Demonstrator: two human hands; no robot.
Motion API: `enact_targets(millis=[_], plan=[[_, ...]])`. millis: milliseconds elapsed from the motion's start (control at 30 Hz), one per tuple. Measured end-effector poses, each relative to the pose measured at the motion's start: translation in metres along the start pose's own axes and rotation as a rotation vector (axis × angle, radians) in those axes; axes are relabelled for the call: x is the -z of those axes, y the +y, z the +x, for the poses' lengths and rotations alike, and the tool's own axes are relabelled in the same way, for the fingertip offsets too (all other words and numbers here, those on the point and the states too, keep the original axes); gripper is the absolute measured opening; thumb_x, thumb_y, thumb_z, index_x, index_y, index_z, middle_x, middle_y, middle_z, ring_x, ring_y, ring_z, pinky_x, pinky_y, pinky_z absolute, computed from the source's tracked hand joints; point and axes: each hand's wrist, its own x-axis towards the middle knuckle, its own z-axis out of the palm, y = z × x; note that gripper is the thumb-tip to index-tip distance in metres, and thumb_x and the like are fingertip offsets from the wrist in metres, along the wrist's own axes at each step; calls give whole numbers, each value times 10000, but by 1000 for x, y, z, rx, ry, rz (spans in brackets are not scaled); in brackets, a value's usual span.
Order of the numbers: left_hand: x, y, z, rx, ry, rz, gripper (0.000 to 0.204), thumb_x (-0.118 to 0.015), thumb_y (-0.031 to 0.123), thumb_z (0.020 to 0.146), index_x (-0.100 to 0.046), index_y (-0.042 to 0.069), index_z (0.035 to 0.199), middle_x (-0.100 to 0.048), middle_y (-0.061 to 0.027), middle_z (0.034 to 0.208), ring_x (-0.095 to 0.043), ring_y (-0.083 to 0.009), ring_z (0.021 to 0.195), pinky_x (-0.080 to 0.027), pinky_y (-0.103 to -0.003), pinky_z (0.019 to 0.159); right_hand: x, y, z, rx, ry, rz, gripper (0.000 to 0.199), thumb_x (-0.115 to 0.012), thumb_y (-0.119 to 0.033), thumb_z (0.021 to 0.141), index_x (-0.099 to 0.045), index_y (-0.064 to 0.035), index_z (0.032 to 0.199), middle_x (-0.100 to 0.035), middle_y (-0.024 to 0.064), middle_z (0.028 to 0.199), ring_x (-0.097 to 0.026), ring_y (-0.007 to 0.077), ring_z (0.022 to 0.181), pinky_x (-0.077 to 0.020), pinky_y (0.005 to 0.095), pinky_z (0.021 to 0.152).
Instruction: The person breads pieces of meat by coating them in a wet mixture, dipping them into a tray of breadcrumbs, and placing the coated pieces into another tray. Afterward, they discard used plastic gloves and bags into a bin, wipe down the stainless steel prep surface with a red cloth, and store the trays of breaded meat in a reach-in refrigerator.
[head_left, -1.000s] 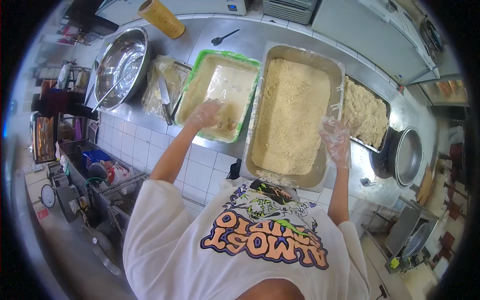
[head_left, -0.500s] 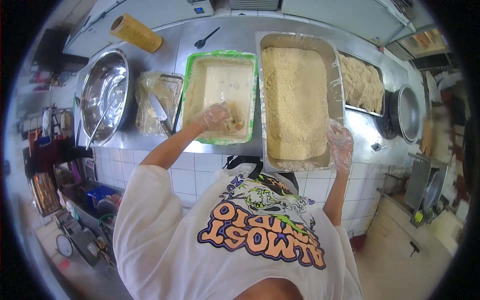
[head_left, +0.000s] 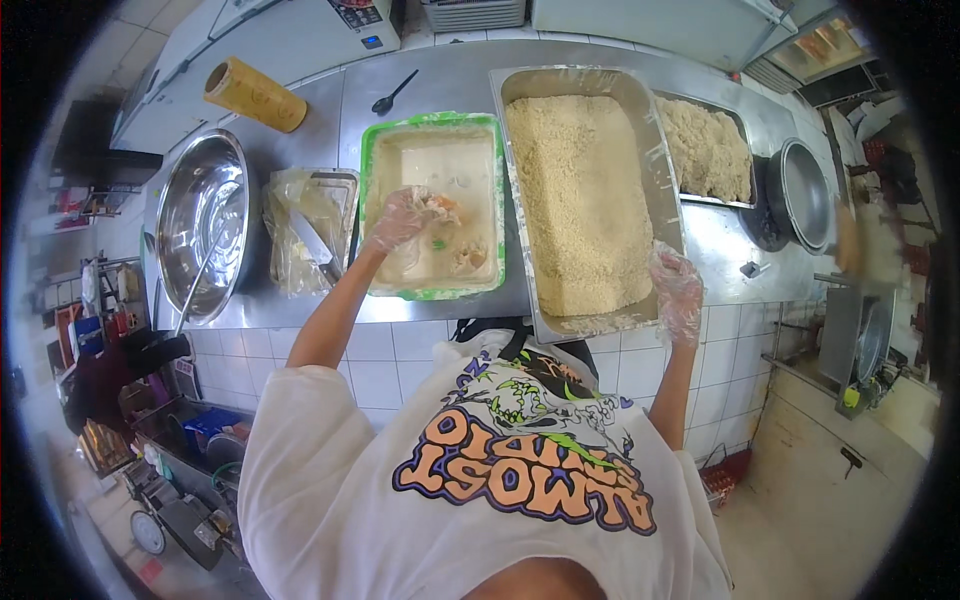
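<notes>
My left hand [head_left: 398,222], in a clear plastic glove, is closed on a wet, batter-coated piece of orange-pink food [head_left: 443,206]; its exact kind is unclear. It is over the green-rimmed tub [head_left: 376,180] of pale liquid batter. Another coated lump [head_left: 470,261] lies in the batter near the tub's front right, and a small green bit floats left of it. Also gloved, my right hand [head_left: 678,292] has its fingers curled at the right rim of a deep steel pan [head_left: 660,150]. Pale crumbs [head_left: 580,200] fill much of that pan, heaped toward its left side.
On the left stand a large steel bowl [head_left: 180,205] with a long handle in it and a tray with plastic wrapping [head_left: 290,215] and a knife [head_left: 314,242]. Behind are a yellow-brown roll [head_left: 255,95] and a black spoon [head_left: 395,92]. A crumb tray [head_left: 705,150] and round pan [head_left: 805,195] stand right.
My left hand has moved from the tub's front right toward its middle left, lifting the coated piece out of the batter. My right hand stays at the pan's rim. The view has shifted slightly.
</notes>
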Motion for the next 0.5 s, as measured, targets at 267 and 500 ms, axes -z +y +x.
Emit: enact_targets(millis=[267,500], plan=[[13,10,11,-77,203,389,143,-701,130,818,-683,26,914,-715,-83,879,-671,-176,795,-532,-335,718,-15,78,15,-247,-450,114,291,-673,-148,886,-656,8,1131,-647,118,1139,-623,185,1013,-518,300,877],[-12,33,13,-336,382,975,142,-621,86,722,-665,32,846,-661,-179,855,-627,-377,811,-508,-454,736,-87,100,53,-442,-1236,-173,437,-704,-382,861,-691,-15,1099,-676,81,1130,-636,173,960,-512,303,740]])
